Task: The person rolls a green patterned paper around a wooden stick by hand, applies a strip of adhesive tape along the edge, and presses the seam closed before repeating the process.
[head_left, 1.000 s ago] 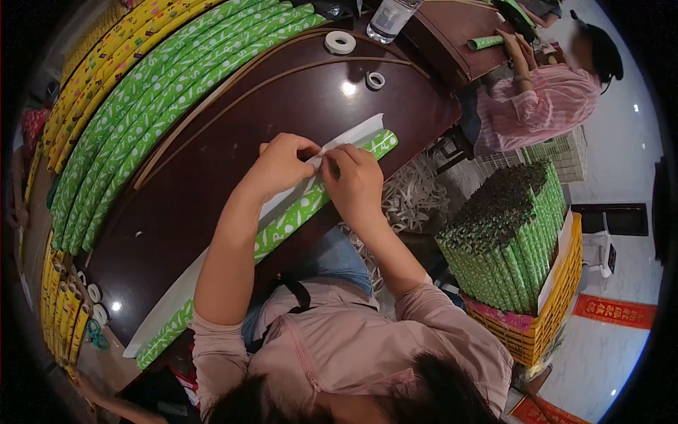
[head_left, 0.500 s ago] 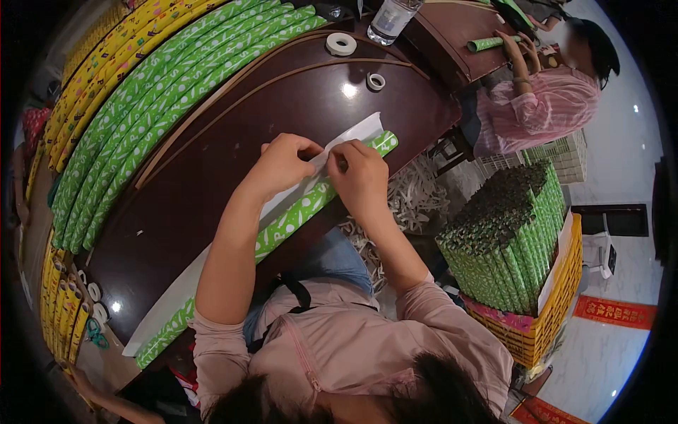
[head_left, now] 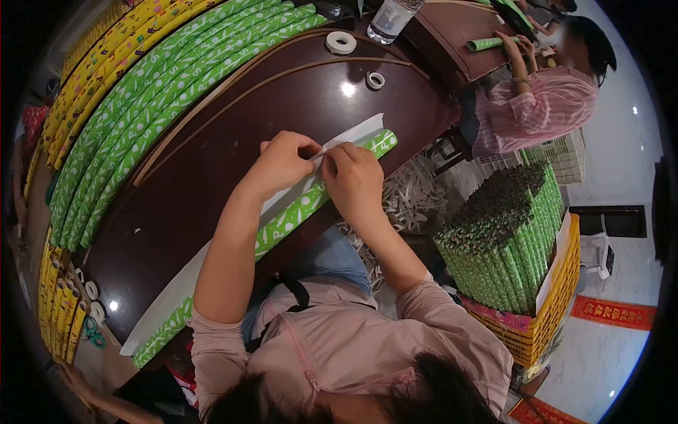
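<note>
A roll of green patterned wrapping paper (head_left: 288, 220) lies slantwise along the near edge of the dark table, its loose white-backed flap (head_left: 364, 131) turned up along the far side. My left hand (head_left: 286, 161) is closed in a pinch at the edge of this flap. Close beside it, fingertips almost meeting, my right hand (head_left: 354, 178) also pinches the flap's edge, over the roll. Whether something small sits between the fingertips is hidden. Two rolls of white tape, a larger one (head_left: 341, 43) and a smaller one (head_left: 375, 80), rest beyond my hands.
Long green rolls (head_left: 176, 106) and yellow rolls (head_left: 92, 92) are stacked at the left. At the right, upright green rolls (head_left: 498, 247) fill a yellow crate (head_left: 547, 311). Paper strips (head_left: 413, 194) litter the floor. A bottle (head_left: 393, 20) stands behind; a co-worker (head_left: 540, 106) sits at another table (head_left: 452, 39).
My right hand has shifted slightly left, closer to my left hand, and its fingers have drawn together. The left hand and the paper roll have barely moved.
</note>
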`<state>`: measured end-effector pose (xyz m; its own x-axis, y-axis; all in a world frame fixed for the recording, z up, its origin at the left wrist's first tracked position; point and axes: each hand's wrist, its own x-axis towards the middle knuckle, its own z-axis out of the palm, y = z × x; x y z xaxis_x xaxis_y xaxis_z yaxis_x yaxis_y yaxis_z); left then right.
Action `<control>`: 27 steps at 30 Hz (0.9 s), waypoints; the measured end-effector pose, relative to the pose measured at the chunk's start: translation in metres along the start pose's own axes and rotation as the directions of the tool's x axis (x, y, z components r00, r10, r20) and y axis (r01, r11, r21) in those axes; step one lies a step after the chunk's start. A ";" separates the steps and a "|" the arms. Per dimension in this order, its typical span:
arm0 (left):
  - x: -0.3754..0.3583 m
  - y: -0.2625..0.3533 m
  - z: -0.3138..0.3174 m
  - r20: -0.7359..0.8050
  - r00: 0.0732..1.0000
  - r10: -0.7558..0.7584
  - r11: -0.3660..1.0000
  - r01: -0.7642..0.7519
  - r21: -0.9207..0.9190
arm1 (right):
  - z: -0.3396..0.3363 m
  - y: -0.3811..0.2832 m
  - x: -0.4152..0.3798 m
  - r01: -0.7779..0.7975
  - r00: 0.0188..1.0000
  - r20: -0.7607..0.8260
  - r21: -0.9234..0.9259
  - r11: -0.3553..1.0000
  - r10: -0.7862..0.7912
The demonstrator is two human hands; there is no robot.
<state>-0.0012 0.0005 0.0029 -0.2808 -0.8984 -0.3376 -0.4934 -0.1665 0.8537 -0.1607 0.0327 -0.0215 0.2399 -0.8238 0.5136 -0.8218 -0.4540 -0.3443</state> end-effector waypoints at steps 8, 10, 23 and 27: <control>-0.002 0.001 0.001 -0.009 1.000 0.008 1.000 -0.008 -0.023 | 0.000 0.013 0.007 -0.095 0.995 0.049 0.109 0.989 0.090; 0.002 -0.006 0.001 -0.005 1.000 0.031 0.997 -0.031 -0.075 | -0.004 0.010 0.008 -0.125 0.992 0.055 0.163 0.979 0.117; 0.007 -0.019 -0.001 -0.004 0.995 0.100 0.987 -0.100 -0.127 | -0.003 0.010 0.006 -0.150 0.989 0.044 0.256 0.955 0.143; 0.005 -0.012 0.000 0.007 0.997 0.071 0.993 -0.070 -0.100 | -0.002 0.008 0.005 -0.123 0.992 0.032 0.204 0.971 0.119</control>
<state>0.0032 -0.0022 -0.0087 -0.3213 -0.9050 -0.2786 -0.3880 -0.1426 0.9106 -0.1671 0.0256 -0.0200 0.1571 -0.8824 0.4435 -0.7219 -0.4091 -0.5582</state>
